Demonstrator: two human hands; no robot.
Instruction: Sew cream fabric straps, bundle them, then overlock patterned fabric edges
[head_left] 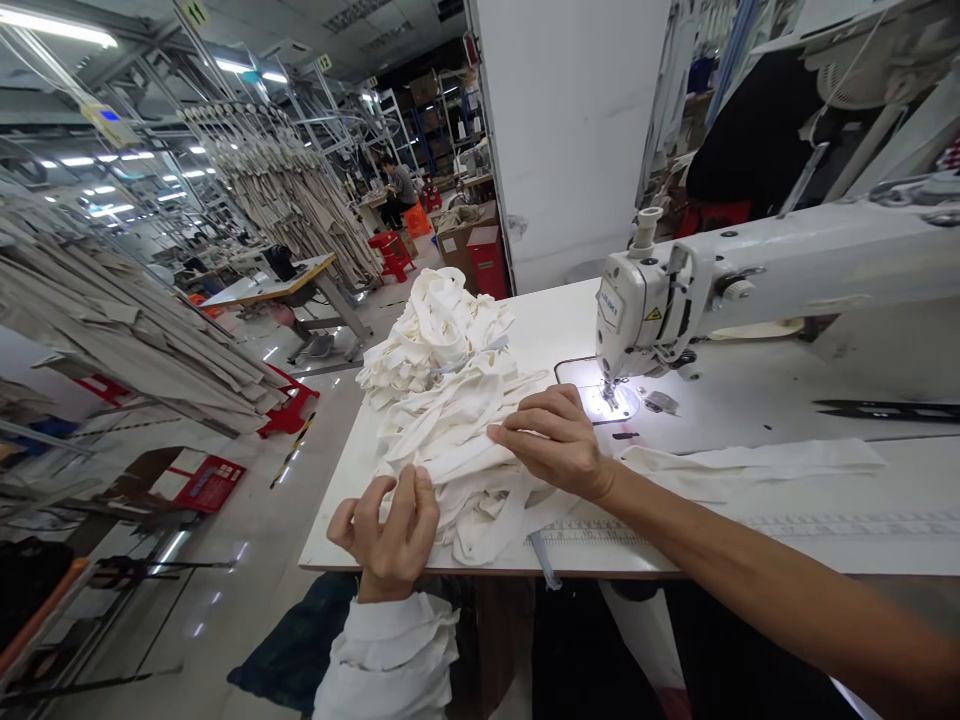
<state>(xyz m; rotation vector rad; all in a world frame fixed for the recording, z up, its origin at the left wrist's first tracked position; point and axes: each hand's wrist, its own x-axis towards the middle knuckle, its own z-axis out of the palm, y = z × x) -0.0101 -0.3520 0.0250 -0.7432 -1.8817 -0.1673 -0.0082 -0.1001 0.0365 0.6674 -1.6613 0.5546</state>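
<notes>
White fabric strips (450, 400) lie in a loose heap on the left part of the sewing table. My left hand (394, 530) is at the heap's near left edge, its fingers bent and closed on the end of one strip. My right hand (551, 440) pinches the same pale strip between thumb and fingers, just left of the sewing machine (637, 300). Between the two hands the strip (469, 458) runs fairly straight across the heap. The machine's needle area is lit, and my right hand's knuckles are close to its plate.
Black scissors (885, 410) lie at the table's right. Another white strip (750, 462) stretches along the table behind my right forearm. A printed ruler scale (600, 532) follows the front edge. A white pillar (574, 130) stands behind; hanging garments and a seated person (397, 190) are farther left.
</notes>
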